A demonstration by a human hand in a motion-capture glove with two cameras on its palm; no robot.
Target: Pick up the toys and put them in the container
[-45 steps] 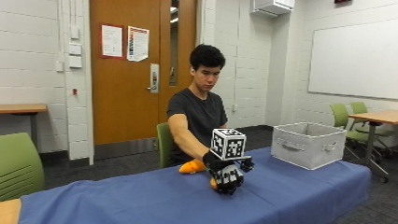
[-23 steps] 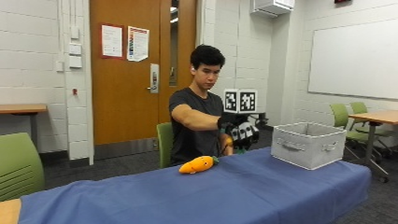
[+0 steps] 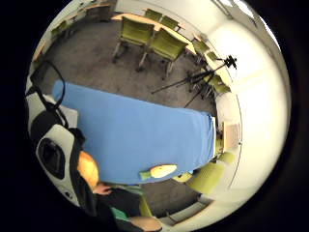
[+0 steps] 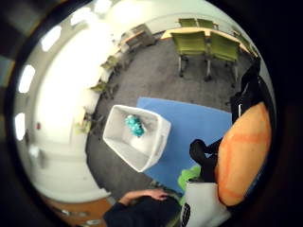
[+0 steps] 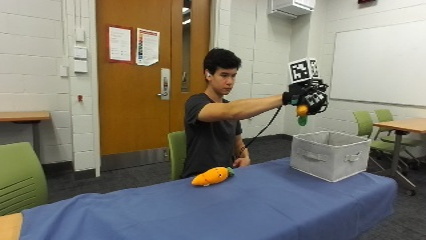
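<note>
My gloved right hand point(image 5: 307, 98) is raised high above the table, a little to the near side of the grey fabric bin point(image 5: 330, 155). Its fingers grip a small orange carrot toy point(image 5: 302, 112) with a green tip, which also fills the side of the thumb side palm view as the orange carrot toy point(image 4: 242, 153). A second, larger plush carrot point(image 5: 213, 176) lies on the blue tablecloth point(image 5: 219, 210) in front of the person; it shows as the plush carrot point(image 3: 159, 171) in the little finger side view. The bin point(image 4: 137, 137) holds a teal toy point(image 4: 134, 126).
The bin stands at the table's right end. Green chairs point(image 5: 20, 177) and another table point(image 5: 399, 125) stand around the room. A tripod point(image 3: 203, 77) stands on the carpet across from the table.
My hand has lifted the small carrot from the tablecloth and carried it up and to the right, toward the bin. The larger carrot has stayed where it lay.
</note>
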